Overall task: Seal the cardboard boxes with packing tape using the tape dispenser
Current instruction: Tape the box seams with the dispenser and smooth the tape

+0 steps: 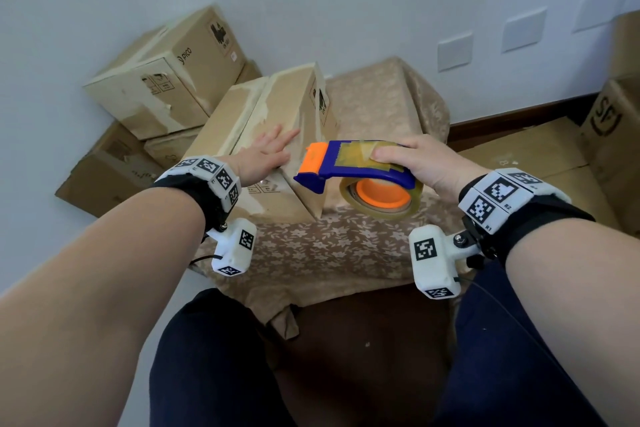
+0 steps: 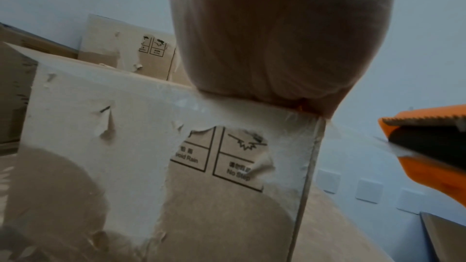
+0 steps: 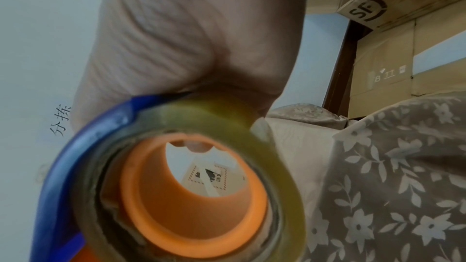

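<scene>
- Resting flat on the top of the cardboard box (image 1: 277, 121), the left hand (image 1: 266, 156) has its fingers (image 1: 282, 137) straight and slightly spread, pressing on the box's upper face near its right edge.
- The box stands on a worktop draped in a beige floral cloth (image 1: 346, 253); its top and near side show pale, torn patches where old tape has stripped the surface.
- The left wrist view shows the heel of that hand (image 2: 272, 47) on the box's top edge, above printed "Avoid Rain" and "No Step" symbols (image 2: 221, 156).
- The right hand (image 1: 426, 163) holds the tape dispenser (image 1: 360, 170) in the air just right of the box, apart from it, fingers clamped round its blue body with the thumb on top.
- The dispenser's orange blade end (image 1: 313, 161) points toward the box, and a roll of clear tape (image 1: 381, 198) sits on its orange hub.
- The right wrist view looks through the hub (image 3: 191, 196), with a fingertip visible beyond it.
- More cardboard boxes (image 1: 166, 73) are stacked against the wall to the left, and flattened cardboard (image 1: 540, 156) lies to the right.
- Dark-trousered legs (image 1: 214, 364) show at the bottom.
</scene>
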{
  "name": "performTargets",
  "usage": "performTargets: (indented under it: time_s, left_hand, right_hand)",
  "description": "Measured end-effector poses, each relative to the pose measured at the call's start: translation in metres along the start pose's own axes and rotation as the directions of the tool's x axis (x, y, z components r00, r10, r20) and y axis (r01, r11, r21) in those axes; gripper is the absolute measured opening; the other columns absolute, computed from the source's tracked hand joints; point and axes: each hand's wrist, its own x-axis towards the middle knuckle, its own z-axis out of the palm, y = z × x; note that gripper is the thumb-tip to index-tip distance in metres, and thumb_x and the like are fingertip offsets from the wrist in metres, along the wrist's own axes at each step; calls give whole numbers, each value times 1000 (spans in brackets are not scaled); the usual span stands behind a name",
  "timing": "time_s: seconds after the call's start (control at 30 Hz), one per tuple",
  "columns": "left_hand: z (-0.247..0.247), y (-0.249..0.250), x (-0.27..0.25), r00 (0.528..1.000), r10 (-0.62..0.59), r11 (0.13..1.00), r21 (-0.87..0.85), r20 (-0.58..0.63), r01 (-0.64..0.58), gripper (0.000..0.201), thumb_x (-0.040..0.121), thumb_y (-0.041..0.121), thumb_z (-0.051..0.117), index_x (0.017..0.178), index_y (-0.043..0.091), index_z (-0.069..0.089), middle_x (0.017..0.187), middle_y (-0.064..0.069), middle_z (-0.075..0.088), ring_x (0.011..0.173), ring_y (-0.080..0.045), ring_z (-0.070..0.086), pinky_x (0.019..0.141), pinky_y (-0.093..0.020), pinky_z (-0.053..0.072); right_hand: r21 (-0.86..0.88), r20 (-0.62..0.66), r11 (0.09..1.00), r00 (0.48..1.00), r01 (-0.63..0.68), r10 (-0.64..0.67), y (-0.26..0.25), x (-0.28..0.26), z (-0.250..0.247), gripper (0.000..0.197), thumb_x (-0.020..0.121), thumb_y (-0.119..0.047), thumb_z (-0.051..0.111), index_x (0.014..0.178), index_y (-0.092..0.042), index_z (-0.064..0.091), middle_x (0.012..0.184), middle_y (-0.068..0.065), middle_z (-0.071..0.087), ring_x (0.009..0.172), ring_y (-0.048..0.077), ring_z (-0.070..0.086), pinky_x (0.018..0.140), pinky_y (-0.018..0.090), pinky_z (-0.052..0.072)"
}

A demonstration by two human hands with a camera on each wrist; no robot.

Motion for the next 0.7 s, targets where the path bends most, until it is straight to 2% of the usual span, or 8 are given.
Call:
performTargets:
  time_s: [0.07, 0.17, 0.27, 0.37, 0.43, 0.53, 0.6, 0.7]
  left_hand:
    - [0, 1, -1, 1000, -6, 1000, 5, 3, 6, 75, 78, 54, 24, 149, 43, 3, 160, 2, -12, 146, -22, -14, 117, -53, -3]
    - [0, 2, -1, 1000, -7, 1000, 12, 4, 7, 75, 78, 54, 24, 149, 43, 3, 160, 1, -12, 146, -22, -14, 117, -54, -3]
    - [0, 3, -2, 1000, -6, 1000, 5, 7, 6, 74, 79, 54, 25, 149, 43, 3, 160, 1, -13, 146, -21, -15, 116, -55, -3]
    - [0, 3, -2, 1000, -11, 1000, 16, 1, 11, 74, 79, 55, 23, 149, 43, 2, 160, 1, -13, 146, -21, -15, 116, -55, -2]
    - [0, 3, -1, 1000, -13, 999, 38, 2, 13, 74, 79, 56, 23, 149, 43, 1, 160, 0, -14, 146, -22, -14, 116, -56, -1]
    - [0, 4, -1, 1000, -20, 998, 52, -1, 20, 76, 79, 58, 24, 149, 43, 0, 160, -1, -14, 146, -24, -14, 116, -57, -1]
    - [0, 6, -2, 1000, -24, 998, 59, -7, 24, 77, 80, 58, 27, 150, 41, 0, 159, -2, -15, 146, -25, -14, 116, -56, -1]
    - [1, 7, -3, 999, -28, 998, 54, -24, 29, 65, 96, 48, 36, 151, 39, 1, 159, -4, -15, 146, -26, -15, 117, -55, -1]
  right_hand:
    - [19, 2, 1000, 1000, -11, 11, 2, -3, -3, 24, 85, -33, 66, 88, -10, 71, 78, 10, 71, 74, 21, 63, 78, 34, 48]
    - [15, 26, 1000, 1000, -12, 12, 3, -6, -8, 22, 87, -31, 65, 88, -9, 70, 77, 10, 69, 72, 21, 62, 76, 31, 47]
    - [10, -1, 1000, 1000, -28, 28, 9, -7, -17, 18, 85, -32, 66, 77, -16, 69, 71, 7, 68, 66, 20, 61, 70, 30, 46]
    - [-46, -18, 998, 999, -49, 48, 14, -6, -23, 23, 83, -35, 67, 67, -18, 67, 61, 2, 66, 60, 18, 59, 64, 28, 44]
    - [-104, -8, 993, 998, -59, 59, 15, -3, -22, 28, 83, -37, 67, 71, -12, 69, 61, 4, 65, 62, 20, 58, 66, 30, 44]
    - [-205, 16, 977, 997, -66, 70, 14, 4, -13, 47, 82, -45, 65, 94, 1, 71, 78, 18, 70, 71, 25, 60, 76, 38, 48]
    - [-277, 29, 958, 996, -76, 87, 12, 8, -8, 51, 83, -49, 63, 92, 0, 70, 76, 15, 67, 72, 25, 58, 71, 35, 45]
    - [-348, 38, 934, 994, -85, 105, 7, 13, 0, 53, 84, -52, 61, 87, 1, 69, 74, 12, 62, 70, 23, 54, 65, 31, 38]
